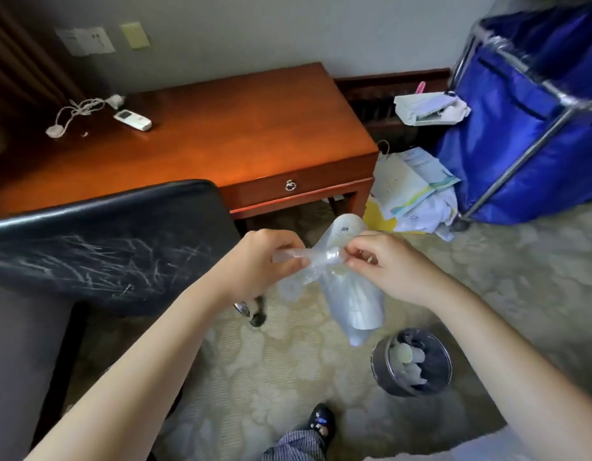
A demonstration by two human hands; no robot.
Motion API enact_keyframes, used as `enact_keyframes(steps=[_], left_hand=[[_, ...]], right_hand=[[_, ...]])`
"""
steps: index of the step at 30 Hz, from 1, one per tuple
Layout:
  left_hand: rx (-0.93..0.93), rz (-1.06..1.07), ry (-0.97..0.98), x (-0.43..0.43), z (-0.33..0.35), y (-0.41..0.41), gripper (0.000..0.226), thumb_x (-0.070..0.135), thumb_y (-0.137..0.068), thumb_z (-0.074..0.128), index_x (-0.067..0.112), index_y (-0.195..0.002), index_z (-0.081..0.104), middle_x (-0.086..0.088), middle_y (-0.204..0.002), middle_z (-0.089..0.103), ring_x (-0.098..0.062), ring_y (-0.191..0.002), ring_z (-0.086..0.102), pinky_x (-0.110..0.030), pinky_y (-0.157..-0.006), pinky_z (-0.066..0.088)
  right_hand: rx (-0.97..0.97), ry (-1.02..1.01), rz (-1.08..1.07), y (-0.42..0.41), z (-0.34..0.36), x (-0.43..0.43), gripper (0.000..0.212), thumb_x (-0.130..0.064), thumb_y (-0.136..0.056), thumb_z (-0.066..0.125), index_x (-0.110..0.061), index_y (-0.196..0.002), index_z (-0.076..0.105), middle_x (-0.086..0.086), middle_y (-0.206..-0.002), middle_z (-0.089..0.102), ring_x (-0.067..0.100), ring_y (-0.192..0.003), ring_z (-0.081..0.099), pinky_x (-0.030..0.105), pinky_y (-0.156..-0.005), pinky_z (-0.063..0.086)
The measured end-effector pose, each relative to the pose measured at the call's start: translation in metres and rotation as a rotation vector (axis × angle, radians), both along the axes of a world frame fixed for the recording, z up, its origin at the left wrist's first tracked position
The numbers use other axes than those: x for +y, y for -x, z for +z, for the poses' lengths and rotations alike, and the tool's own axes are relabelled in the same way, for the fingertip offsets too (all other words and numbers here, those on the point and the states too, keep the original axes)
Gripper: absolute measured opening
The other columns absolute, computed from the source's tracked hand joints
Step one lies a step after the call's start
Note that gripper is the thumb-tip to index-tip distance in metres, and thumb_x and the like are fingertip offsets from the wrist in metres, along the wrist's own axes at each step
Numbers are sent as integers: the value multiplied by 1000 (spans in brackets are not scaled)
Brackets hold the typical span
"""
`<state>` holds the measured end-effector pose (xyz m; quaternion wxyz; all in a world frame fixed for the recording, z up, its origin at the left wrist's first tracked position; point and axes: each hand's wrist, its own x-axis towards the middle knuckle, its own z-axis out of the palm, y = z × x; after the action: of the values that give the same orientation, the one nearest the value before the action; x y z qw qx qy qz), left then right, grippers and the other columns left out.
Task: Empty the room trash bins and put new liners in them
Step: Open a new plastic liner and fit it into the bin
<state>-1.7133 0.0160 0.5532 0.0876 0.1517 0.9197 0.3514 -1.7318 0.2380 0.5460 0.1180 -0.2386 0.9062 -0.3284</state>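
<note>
- Head view, the grip: the left hand (268, 261) has its fingers curled round the twisted end of a clear plastic liner (351, 304). The right hand (381, 264) pinches the bunched neck between fingertips and thumb. The liner hangs in the air at the centre, above the carpet (271, 361).
- Head view, risks:
  - The film looks thin, so pulling the hands apart hard would likely tear it at the twist.
  - A slack pinch could let it slip and drop.
  - The trash bin (411, 362), at 5 o'clock, holds pale rubbish, so lining it now would trap that underneath.
  - The loose paper pile (414, 191) at 2 o'clock could slide underfoot.
- Head view, the room:
  - A wooden desk (254, 128) at 11 o'clock carries a remote (132, 119) and a coiled cable (75, 111).
  - A scuffed black chair (105, 247) stands at 9 o'clock.
  - A blue cart (527, 128) stands at 2 o'clock, beyond the papers.
</note>
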Motion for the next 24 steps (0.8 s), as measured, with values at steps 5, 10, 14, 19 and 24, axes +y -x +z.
enact_keyframes(steps=[5,10,14,19,24], left_hand=[[3,-134,-24,56,1,62,14,27,-89,62,14,-88,66,3,-76,63,-3,-67,58,-21,-61,45],[-8,-257,-32,102,3,118,19,28,-89,63,9,-84,63,-4,-72,61,-4,-56,53,-19,-52,42],[20,-341,2,129,4,176,18,29,-88,64,11,-83,62,-7,-77,64,-21,-73,62,-35,-65,47],[31,-445,-1,164,9,264,24,30,-90,61,7,-83,61,-12,-78,62,-23,-71,60,-37,-61,49],[60,-468,-34,214,11,345,16,24,-89,61,11,-79,59,-10,-69,59,-16,-60,57,-36,-58,48]], right_hand=[[25,1,-114,43,4,63,20,-19,-91,59,-13,-73,55,-10,-66,44,-1,-63,45,18,-60,32],[3,47,-258,80,2,111,19,-20,-92,60,-17,-73,58,-17,-62,50,-2,-59,47,13,-57,35],[-15,32,-323,119,3,138,29,-18,-91,60,-29,-66,50,-31,-63,51,-2,-59,47,15,-55,31],[33,92,-427,187,8,171,22,-16,-90,61,-24,-69,56,-13,-64,54,-1,-59,47,17,-60,34],[31,151,-520,255,2,214,17,-18,-91,59,-11,-75,60,-4,-71,56,10,-66,50,34,-67,44]])
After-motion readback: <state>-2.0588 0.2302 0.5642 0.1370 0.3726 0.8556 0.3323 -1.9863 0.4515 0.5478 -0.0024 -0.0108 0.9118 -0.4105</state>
